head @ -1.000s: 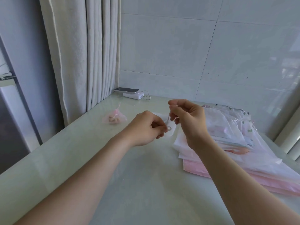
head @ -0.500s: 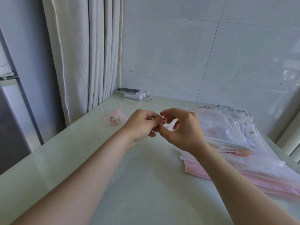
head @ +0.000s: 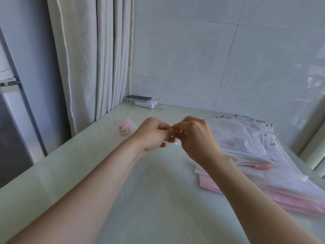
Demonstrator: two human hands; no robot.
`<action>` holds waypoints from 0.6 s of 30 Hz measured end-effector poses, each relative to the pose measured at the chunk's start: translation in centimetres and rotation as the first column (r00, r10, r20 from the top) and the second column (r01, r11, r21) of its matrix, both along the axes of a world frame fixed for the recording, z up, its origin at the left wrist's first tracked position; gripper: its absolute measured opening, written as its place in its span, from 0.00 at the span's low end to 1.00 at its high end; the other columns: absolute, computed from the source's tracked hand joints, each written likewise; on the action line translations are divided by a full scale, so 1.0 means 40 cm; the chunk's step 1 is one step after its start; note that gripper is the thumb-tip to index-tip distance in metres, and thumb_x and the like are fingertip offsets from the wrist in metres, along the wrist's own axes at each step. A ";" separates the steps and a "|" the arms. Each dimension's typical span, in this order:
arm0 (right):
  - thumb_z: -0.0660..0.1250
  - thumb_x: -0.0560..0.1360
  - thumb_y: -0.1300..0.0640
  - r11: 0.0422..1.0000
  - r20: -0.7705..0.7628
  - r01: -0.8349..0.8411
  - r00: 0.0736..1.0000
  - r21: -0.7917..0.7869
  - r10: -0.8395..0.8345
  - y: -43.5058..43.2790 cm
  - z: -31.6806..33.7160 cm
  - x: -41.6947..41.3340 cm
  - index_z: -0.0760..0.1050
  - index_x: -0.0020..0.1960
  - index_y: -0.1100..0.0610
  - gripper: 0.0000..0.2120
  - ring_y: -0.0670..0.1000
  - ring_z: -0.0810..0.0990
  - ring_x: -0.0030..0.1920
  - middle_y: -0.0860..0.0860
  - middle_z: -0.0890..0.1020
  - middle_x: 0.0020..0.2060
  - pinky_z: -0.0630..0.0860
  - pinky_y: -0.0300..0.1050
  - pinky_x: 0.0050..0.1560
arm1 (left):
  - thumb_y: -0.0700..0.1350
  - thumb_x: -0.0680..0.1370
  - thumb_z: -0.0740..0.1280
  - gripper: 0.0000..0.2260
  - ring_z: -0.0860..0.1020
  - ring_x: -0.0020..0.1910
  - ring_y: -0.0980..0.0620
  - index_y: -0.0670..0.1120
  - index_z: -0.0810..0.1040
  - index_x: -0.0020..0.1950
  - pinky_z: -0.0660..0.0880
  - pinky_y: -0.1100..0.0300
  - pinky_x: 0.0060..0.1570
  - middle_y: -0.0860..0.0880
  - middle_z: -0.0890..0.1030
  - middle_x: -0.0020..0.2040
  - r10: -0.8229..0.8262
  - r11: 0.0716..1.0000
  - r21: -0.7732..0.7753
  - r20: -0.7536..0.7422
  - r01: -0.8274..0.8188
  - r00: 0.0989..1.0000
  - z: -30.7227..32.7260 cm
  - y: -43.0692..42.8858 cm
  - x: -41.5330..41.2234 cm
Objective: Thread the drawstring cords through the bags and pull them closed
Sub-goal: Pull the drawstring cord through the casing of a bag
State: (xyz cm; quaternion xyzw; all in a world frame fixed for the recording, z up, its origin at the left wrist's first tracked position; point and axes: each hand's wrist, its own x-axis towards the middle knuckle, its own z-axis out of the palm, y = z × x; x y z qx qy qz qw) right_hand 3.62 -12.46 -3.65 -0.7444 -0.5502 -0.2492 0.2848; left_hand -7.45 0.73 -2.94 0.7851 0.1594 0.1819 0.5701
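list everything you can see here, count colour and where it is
table: one, pale green-white, fills the lower frame
stack of bags: one pile, count unclear, sheer white and pink, right side of the table
small filled bag: one, sheer pink, closed with a pink cord, left of the hands
phone: one, dark, back corner of the table, resting on the power bank
power bank: one, white, with a white cable, under the phone
curtain: one, cream, hanging at the left behind the table
tiled wall: white, behind the table
left hand: fingertips pinched against the right hand's, above the table centre
right hand: pinching something small, too hidden to identify
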 end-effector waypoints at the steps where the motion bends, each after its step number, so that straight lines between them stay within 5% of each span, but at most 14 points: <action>1: 0.73 0.73 0.69 1.000 0.019 0.015 1.000 -0.025 -0.015 0.000 -0.001 0.001 0.87 0.46 0.54 0.11 0.55 0.80 0.38 0.53 0.80 0.37 0.78 0.54 0.39 | 0.44 0.82 0.71 0.07 0.83 0.42 0.59 0.47 0.89 0.49 0.78 0.65 0.42 0.46 0.88 0.46 0.004 1.000 0.018 -0.006 -0.004 1.000 0.001 -0.003 0.001; 9: 0.70 0.70 0.70 0.995 0.115 0.088 0.990 -0.047 -0.082 0.002 -0.003 -0.003 0.86 0.45 0.55 0.13 0.59 0.79 0.39 0.54 0.79 0.39 0.77 0.51 0.39 | 0.40 0.73 0.76 0.08 0.80 0.47 0.57 0.42 0.87 0.51 0.70 0.66 0.44 0.49 0.85 0.46 0.167 0.983 -0.082 0.048 -0.162 0.985 0.013 -0.016 0.009; 12: 0.71 0.75 0.63 0.997 -0.126 0.082 0.989 0.011 -0.080 0.003 0.014 -0.020 0.87 0.46 0.52 0.09 0.47 0.78 0.36 0.46 0.82 0.35 0.74 0.40 0.42 | 0.41 0.72 0.79 0.17 0.82 0.49 0.63 0.51 0.84 0.59 0.68 0.76 0.38 0.53 0.84 0.56 0.271 0.960 0.045 0.088 -0.276 0.958 0.011 -0.008 -0.001; 14: 0.73 0.76 0.59 0.997 -0.354 0.074 0.934 0.035 -0.057 0.001 0.029 -0.025 0.87 0.44 0.52 0.05 0.44 0.74 0.29 0.42 0.78 0.26 0.66 0.31 0.34 | 0.42 0.74 0.78 0.13 0.83 0.44 0.64 0.52 0.83 0.57 0.66 0.82 0.35 0.53 0.87 0.49 0.284 0.942 0.147 0.134 -0.303 0.949 0.012 -0.005 -0.006; 18: 0.75 0.77 0.56 0.991 -0.798 -0.030 0.591 0.128 0.121 -0.013 0.032 -0.010 0.87 0.44 0.57 0.05 0.48 0.71 0.33 0.49 0.78 0.30 0.68 0.41 0.36 | 0.44 0.72 0.82 0.09 0.84 0.41 0.63 0.51 0.83 0.43 0.70 0.78 0.36 0.55 0.87 0.44 0.328 0.875 0.270 0.280 -0.402 0.902 0.006 -0.005 -0.003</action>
